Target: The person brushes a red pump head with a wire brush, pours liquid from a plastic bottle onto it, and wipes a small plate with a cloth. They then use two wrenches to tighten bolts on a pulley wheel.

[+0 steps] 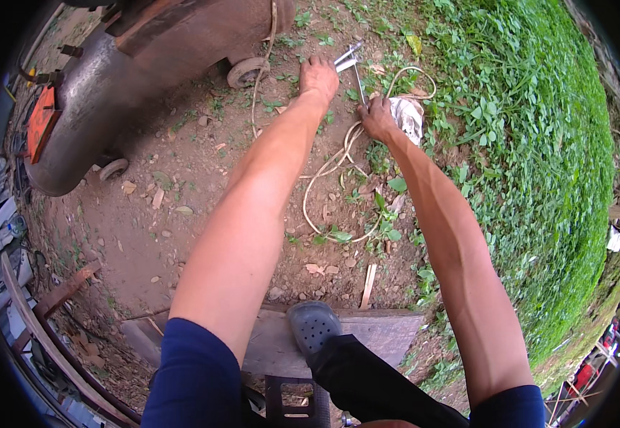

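Observation:
My left hand (319,77) is closed around one end of a silver metal tool (346,65) that sticks out to its right, low over the dirt. Its exact kind is too small to make out. A thin metal rod (360,84) runs from near the tool's far end down to my right hand (377,118), whose fingers are closed at its lower end. Beside that hand, on its right, lies a crumpled white bag or cloth (407,118) with dark marks. A pale cord (307,207) loops over the ground below both hands.
At the upper left stands a large rusty metal tank (103,93) on small wheels (247,73). Dense green plants (531,143) cover the right side. My grey clog (313,328) rests on a wooden plank (388,329), near a dark plastic stool (295,403).

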Demonstrator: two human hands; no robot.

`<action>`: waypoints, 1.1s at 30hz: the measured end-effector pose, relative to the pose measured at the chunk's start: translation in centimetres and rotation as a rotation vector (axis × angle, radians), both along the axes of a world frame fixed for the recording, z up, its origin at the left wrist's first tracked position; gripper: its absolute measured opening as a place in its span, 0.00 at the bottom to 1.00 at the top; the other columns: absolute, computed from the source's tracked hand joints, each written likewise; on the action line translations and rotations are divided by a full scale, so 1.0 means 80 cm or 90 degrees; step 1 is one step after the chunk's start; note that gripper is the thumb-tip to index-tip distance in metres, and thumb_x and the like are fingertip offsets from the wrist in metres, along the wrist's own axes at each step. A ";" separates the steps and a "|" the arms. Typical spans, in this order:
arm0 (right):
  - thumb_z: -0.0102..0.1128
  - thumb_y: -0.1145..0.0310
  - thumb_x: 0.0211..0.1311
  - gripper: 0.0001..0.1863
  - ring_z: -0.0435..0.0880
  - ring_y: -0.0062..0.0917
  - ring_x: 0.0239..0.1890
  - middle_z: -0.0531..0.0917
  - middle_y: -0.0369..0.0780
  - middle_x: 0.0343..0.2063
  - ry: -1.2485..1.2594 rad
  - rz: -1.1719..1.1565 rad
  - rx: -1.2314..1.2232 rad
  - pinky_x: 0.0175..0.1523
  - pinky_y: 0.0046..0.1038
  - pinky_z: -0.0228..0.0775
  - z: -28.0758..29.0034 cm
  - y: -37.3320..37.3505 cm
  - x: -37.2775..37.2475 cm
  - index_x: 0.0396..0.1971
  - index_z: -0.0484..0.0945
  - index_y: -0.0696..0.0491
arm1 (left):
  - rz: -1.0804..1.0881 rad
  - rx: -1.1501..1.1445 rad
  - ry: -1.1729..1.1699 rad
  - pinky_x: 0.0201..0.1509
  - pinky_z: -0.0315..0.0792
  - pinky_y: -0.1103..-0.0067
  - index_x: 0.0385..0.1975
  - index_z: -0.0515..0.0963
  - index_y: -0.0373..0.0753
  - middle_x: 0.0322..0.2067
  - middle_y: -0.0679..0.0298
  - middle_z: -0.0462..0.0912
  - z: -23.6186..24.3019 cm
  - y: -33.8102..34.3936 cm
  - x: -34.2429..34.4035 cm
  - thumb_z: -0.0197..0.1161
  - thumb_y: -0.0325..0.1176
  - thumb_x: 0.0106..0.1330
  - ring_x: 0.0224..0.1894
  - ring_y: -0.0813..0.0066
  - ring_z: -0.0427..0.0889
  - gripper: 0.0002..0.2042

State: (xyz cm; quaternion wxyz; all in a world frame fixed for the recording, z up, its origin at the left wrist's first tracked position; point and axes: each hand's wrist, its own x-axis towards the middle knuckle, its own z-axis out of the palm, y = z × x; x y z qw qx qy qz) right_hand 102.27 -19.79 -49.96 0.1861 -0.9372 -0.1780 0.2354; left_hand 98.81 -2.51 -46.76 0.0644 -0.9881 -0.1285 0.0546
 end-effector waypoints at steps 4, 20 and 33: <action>0.50 0.56 0.69 0.25 0.69 0.53 0.59 0.66 0.57 0.57 0.035 0.062 0.076 0.66 0.44 0.61 0.034 -0.020 -0.036 0.53 0.69 0.63 | 0.037 -0.038 0.008 0.55 0.70 0.63 0.52 0.76 0.36 0.52 0.57 0.75 -0.017 -0.003 -0.027 0.49 0.34 0.69 0.55 0.63 0.73 0.16; 0.45 0.64 0.71 0.14 0.82 0.43 0.36 0.82 0.50 0.32 -0.048 -0.005 0.288 0.42 0.41 0.71 0.224 -0.127 -0.317 0.42 0.73 0.60 | 0.316 -0.642 -0.301 0.36 0.72 0.52 0.40 0.73 0.35 0.26 0.43 0.80 0.102 -0.125 -0.358 0.46 0.39 0.73 0.32 0.38 0.79 0.14; 0.54 0.63 0.67 0.13 0.85 0.33 0.29 0.84 0.47 0.25 -0.025 0.635 0.532 0.37 0.34 0.74 0.615 0.192 -0.755 0.37 0.77 0.60 | 0.724 -0.441 -0.637 0.35 0.69 0.56 0.36 0.71 0.31 0.23 0.45 0.77 0.486 -0.073 -0.972 0.41 0.46 0.77 0.29 0.43 0.78 0.22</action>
